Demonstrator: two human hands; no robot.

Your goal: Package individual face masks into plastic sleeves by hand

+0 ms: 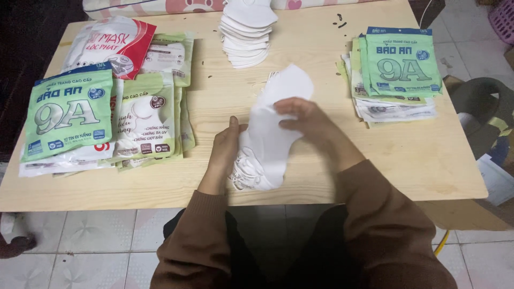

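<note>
Head view, both hands point(225, 155) point(305, 120) gripping white masks point(267, 139), table edge point(107, 200) close

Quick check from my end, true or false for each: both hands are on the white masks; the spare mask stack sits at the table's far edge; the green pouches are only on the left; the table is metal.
1. Both hands hold the bundle of white masks. True: left hand grips its side, right hand pinches the top one.
2. A stack of white masks sits at the far edge. True.
3. Green pouches lie only on the left. False: a left pile and a right pile.
4. The table is metal. False: light wood.
</note>
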